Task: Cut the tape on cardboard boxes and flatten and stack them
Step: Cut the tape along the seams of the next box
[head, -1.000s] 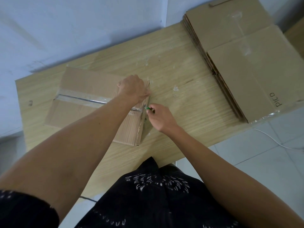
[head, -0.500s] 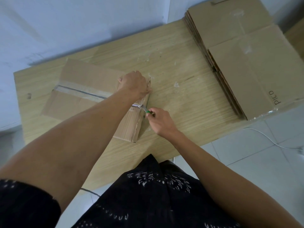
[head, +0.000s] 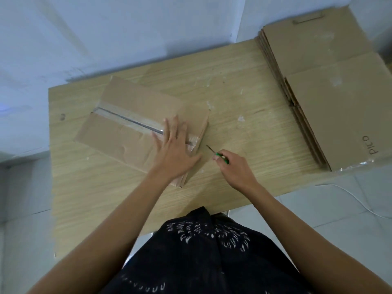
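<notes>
- A wooden table (head: pixel 244 98) is seen from above, its far edge against a pale wall and its near edge by the person's body.
- One cardboard box (head: pixel 127 107) lies low on the left half of the table, with its left corner near the table's left edge.
- One strip of clear tape (head: pixel 127 120) runs along the box's top seam.
- The left hand (head: pixel 174 149) lies flat on the right end of the box, fingers straight and spread, covering the tape there.
- The right hand (head: pixel 235 168) is curled round one green-handled cutter (head: pixel 220 156). The blade points at the box's right end, with its tip just clear of the cardboard.
- A broad band of bare wood lies between the box and one stack of flattened boxes (head: pixel 328 92) at the table's right end.
- The stack's near corner seems to overhang the table's near edge. Its sheets are too tightly layered to count.
- One thin white cable (head: pixel 358 200) lies on the tiled floor at right.
</notes>
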The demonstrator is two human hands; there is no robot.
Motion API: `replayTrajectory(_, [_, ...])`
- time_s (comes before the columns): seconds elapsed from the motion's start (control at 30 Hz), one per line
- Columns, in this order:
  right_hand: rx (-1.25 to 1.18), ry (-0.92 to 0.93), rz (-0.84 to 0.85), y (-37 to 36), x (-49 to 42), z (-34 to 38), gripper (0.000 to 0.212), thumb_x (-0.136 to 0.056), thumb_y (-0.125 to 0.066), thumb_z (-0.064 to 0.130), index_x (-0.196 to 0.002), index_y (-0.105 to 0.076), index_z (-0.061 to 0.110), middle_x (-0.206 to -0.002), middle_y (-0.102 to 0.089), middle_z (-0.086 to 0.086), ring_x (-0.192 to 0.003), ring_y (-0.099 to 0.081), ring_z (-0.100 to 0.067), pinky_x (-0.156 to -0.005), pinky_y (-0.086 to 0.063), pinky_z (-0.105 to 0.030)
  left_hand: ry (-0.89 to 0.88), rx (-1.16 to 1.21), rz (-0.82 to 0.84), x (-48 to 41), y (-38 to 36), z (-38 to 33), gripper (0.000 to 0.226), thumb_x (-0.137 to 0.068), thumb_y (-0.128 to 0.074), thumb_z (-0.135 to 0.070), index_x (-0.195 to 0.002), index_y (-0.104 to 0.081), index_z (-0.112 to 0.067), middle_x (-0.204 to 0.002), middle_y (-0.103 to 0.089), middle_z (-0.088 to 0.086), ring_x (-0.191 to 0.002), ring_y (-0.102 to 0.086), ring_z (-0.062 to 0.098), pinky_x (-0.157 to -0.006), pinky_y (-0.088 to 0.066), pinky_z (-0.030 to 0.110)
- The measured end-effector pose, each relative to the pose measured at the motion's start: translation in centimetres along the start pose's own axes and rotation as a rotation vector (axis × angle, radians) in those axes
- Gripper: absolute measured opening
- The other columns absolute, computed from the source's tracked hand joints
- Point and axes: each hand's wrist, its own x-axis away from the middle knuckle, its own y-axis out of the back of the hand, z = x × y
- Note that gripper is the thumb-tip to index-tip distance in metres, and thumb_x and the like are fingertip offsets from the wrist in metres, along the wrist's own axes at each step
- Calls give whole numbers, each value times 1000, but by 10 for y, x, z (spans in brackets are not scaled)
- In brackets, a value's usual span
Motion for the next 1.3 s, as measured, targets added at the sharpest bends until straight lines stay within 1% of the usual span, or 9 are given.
replayTrajectory(0.1, [134,85,-11,3,3,1,29,-103,-46,39,-104,-68,21,-78,-63,6,-68,-57,-10,-66,-49,-37,23,37,-122,35,-28,13,105,-86,-62,-61,-160,-3,-15,-169,17,0,-154,21,25,-118,15,59])
replayTrajectory(0.23, [327,176,9,-3,6,6,32,-103,-45,42,-116,-67,23,-91,-61,4,-80,-57,-14,-71,-51,-38,14,289,-299,41,-45,23,51,-89,-71,-38,-122,-43,-12,-161,-26,6,-157,-4,25,-122,4,62])
replayTrajectory(0.33, [440,227,-4,-6,7,8,32,-103,-45,43,-116,-67,25,-93,-60,4,-87,-56,-16,-72,-50,-36,-68,300,-345,42,-50,27,26,-88,-75,-26,-96,-52,-16,-150,-43,3,-155,-17,25,-120,5,67])
replayTrajectory(0.43, [542,289,-10,-8,6,13,31,-102,-44,43,-114,-68,26,-92,-59,3,-88,-55,-18,-69,-48,-35,-101,323,-362,44,-49,28,23,-85,-76,-20,-82,-54,-19,-147,-49,3,-154,-23,25,-118,6,69])
replayTrajectory(0.73, [614,356,-71,-14,2,19,30,-103,-44,42,-105,-67,23,-88,-58,4,-78,-55,-17,-62,-46,-33,-132,342,-376,47,-46,27,23,-85,-68,-25,-80,-47,-28,-143,-52,4,-153,-25,27,-115,4,74])
replayTrajectory(0.83, [606,381,-115,-15,4,17,30,-104,-44,41,-109,-67,24,-89,-59,5,-75,-56,-16,-60,-47,-33,-157,334,-426,48,-48,27,22,-82,-72,-23,-78,-51,-24,-133,-52,6,-145,-36,27,-115,1,75])
replayTrajectory(0.97, [673,393,-186,-24,4,15,32,-105,-41,40,-111,-67,23,-92,-61,5,-74,-53,-16,-61,-37,-31,-151,314,-460,46,-50,28,22,-78,-79,-18,-78,-57,-19,-120,-49,7,-122,-49,27,-113,-5,76])
replayTrajectory(1.17, [751,453,-215,-16,-12,14,30,-104,-43,40,-111,-69,26,-85,-58,5,-72,-54,-16,-63,-34,-32,-134,306,-421,44,-51,31,14,-80,-71,-27,-78,-60,-18,-117,-49,4,-115,-52,25,-115,-5,74])
replayTrajectory(1.3, [775,474,-143,-1,-26,12,33,-105,-40,44,-117,-67,30,-83,-57,6,-68,-53,-16,-62,-39,-33,-156,315,-409,43,-52,32,14,-80,-71,-24,-78,-60,-16,-116,-50,4,-114,-51,25,-113,-6,75])
